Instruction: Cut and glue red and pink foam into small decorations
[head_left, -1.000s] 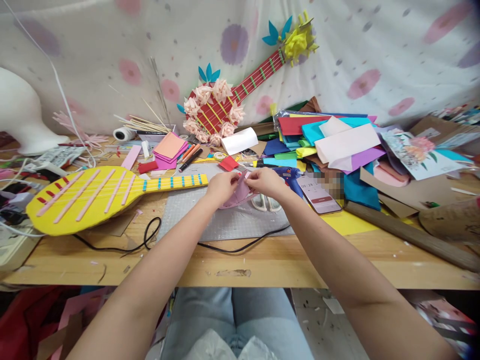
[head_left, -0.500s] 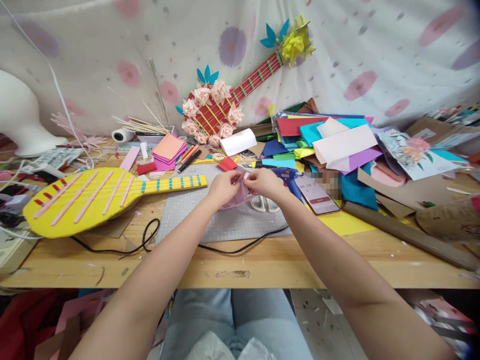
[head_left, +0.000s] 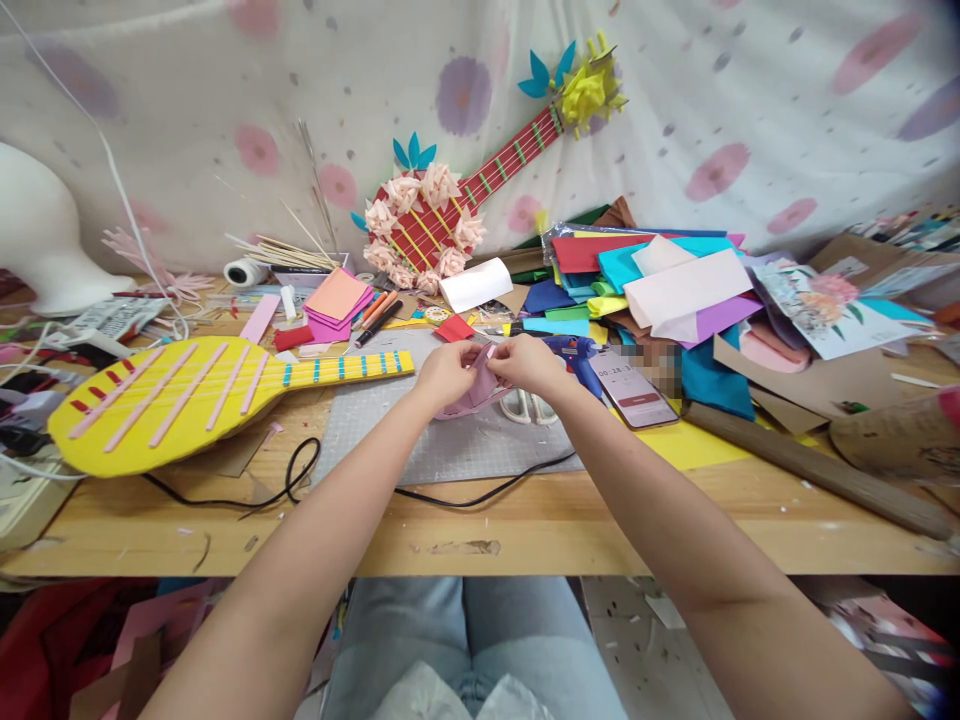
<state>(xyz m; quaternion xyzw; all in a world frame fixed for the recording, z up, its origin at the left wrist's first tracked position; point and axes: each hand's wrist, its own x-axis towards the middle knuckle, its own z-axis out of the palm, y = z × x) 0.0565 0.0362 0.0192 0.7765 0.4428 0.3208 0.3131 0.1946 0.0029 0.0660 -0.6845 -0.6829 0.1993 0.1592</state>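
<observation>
Both hands meet over a grey cutting mat (head_left: 390,440), pinching a piece of pink paper (head_left: 482,385) between them. My left hand (head_left: 448,372) has its fingers closed on the paper's left side. On its right upper edge, my right hand (head_left: 525,362) holds it between thumb and fingers. The paper is bent or folded, and its lower part spreads out under my fingers. Scissors with white handles (head_left: 534,408) lie on the mat just below my right hand. Behind that hand rests a blue glue gun (head_left: 581,358), partly hidden.
A yellow paper lute (head_left: 172,400) lies at left. A red flowered instrument (head_left: 420,225) leans on the curtain. Coloured sheets (head_left: 660,280) pile up at right, near a phone (head_left: 637,390) and a long brown stick (head_left: 817,470). A black cable (head_left: 480,500) crosses the front.
Hardly anything differs. Both hands keep their hold on the pink paper, with only a slight shift of the paper between the fingers.
</observation>
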